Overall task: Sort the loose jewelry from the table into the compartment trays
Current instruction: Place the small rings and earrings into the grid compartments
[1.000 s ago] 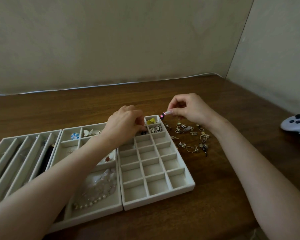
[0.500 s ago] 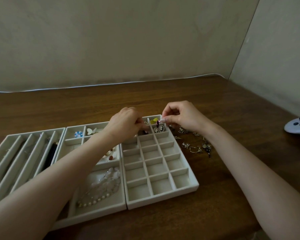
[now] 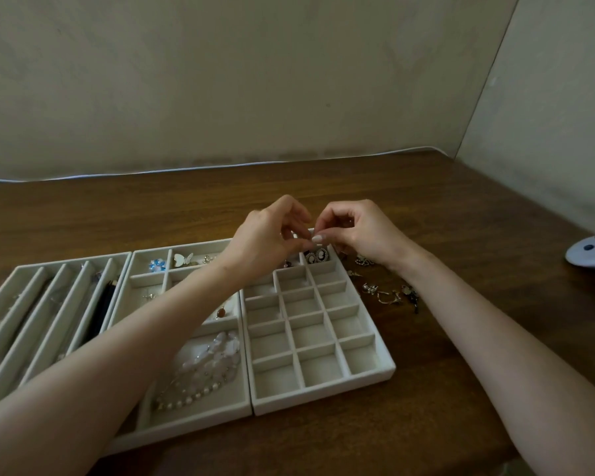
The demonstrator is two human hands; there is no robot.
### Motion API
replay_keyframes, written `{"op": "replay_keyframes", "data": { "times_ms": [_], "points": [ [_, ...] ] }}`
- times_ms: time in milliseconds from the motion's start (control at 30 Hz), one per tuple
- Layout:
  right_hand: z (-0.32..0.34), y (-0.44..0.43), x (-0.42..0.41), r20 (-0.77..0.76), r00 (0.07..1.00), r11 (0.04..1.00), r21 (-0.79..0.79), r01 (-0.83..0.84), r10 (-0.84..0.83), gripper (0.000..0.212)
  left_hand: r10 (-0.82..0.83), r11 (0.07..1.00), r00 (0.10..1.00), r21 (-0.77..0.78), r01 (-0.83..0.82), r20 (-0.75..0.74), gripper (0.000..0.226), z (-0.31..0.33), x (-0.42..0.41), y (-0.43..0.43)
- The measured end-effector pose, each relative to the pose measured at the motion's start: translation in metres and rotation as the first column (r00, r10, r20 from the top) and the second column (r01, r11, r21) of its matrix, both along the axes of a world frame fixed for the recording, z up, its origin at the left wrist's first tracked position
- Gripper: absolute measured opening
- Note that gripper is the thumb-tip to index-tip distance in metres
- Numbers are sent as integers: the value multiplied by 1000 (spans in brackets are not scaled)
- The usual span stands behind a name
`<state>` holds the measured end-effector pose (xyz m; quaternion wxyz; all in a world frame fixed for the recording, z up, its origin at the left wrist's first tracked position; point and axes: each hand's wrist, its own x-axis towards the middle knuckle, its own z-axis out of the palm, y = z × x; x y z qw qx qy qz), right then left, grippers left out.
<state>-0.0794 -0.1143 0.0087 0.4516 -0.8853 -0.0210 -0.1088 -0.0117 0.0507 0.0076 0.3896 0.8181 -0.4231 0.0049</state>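
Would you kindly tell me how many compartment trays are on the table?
3, side by side: the long-slot tray at left, the mixed-compartment tray in the middle, the grid tray at right. None looks hidden.

We find the left tray, middle tray and right tray touching in a row along the surface's near edge. Loose jewelry lies just right of the right tray, and a controller sits at the right edge.

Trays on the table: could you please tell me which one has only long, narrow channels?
The leftmost tray; it is split lengthwise only, whereas the middle tray and right tray are cut into boxes.
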Motion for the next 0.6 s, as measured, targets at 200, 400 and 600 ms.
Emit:
{"op": "replay_keyframes", "data": {
  "times_ms": [200,400,600],
  "points": [
    [-1,-3,2,56,997,998,24,54,-55,4,14,1000,1000,15,-14,16,22,2,5,3],
    [1,-16,1,90,981,985,20,172,-173,4,26,975,997,217,-41,72,10,-1,7,3],
    [6,-26,-2,122,964,971,-12,238,-235,4,51,969,994,238,-72,94,13,-1,8,4]
  ]
}}
